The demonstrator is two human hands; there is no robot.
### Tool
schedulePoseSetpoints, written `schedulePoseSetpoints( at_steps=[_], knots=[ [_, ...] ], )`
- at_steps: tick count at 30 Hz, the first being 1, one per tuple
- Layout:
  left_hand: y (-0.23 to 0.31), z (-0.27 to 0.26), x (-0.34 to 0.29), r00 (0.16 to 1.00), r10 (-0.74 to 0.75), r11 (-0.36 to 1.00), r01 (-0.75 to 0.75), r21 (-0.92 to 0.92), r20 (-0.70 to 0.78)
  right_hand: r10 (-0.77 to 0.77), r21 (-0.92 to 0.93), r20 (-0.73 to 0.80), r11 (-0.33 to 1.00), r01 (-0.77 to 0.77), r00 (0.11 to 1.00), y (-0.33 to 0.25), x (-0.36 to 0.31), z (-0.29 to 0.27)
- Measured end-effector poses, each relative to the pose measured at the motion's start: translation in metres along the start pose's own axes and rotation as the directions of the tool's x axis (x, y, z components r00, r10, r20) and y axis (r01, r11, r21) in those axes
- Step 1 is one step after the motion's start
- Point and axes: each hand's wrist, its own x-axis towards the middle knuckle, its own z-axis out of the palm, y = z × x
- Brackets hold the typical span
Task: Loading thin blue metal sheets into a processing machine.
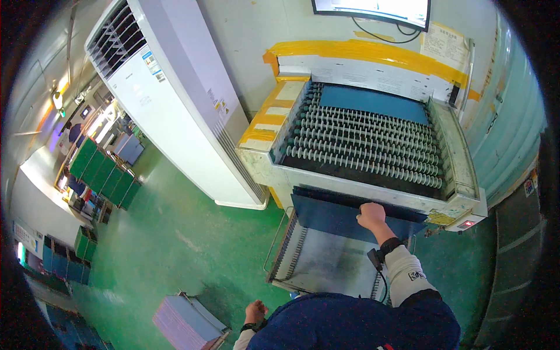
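My right hand (371, 214) reaches forward and is closed on the top edge of a dark blue sheet (332, 217) that stands tilted in the slotted metal rack (291, 245) below the roller conveyor (364, 140). A second blue sheet (373, 102) lies on the rollers at the far end of the machine. My left hand (255, 312) hangs low at my side with fingers curled, holding nothing that I can see, close to a cart with a stack of pale purple sheets (186, 321).
A tall white air-conditioning unit (175, 99) stands left of the machine on the green floor (175, 245). Yellow tape edges the machine top (361, 52). A monitor (379, 11) hangs on the wall. Green racks (102, 175) and other people are far left.
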Motion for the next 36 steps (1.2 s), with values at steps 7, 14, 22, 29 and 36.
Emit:
schedulePoseSetpoints(
  at_steps=[7,14,22,29,36],
  knots=[
    [0.004,0.006,-0.012,0.996,-0.084,0.987,0.082,-0.141,-0.01,-0.068,0.025,-0.014,0.997,0.068,0.998,-0.001,-0.019,0.012],
    [0.005,0.008,-0.027,0.997,-0.069,0.989,0.065,-0.134,-0.031,-0.181,0.018,-0.117,0.983,0.184,0.977,-0.004,-0.047,-0.042],
    [0.003,-0.007,-0.011,0.991,0.133,0.959,-0.135,0.25,0.024,-0.06,0.077,-0.37,0.993,0.095,0.927,0.056,-0.082,-0.162],
    [-0.001,-0.023,0.008,0.989,0.083,0.951,-0.116,0.287,0.126,0.454,0.979,-0.06,-0.146,0.141,0.889,0.11,-0.065,-0.142],
    [0.013,-0.001,0.003,0.999,-0.044,0.999,0.044,-0.017,-0.005,0.117,0.822,0.079,-0.569,0.001,0.99,0.068,-0.032,-0.097]
  ],
)
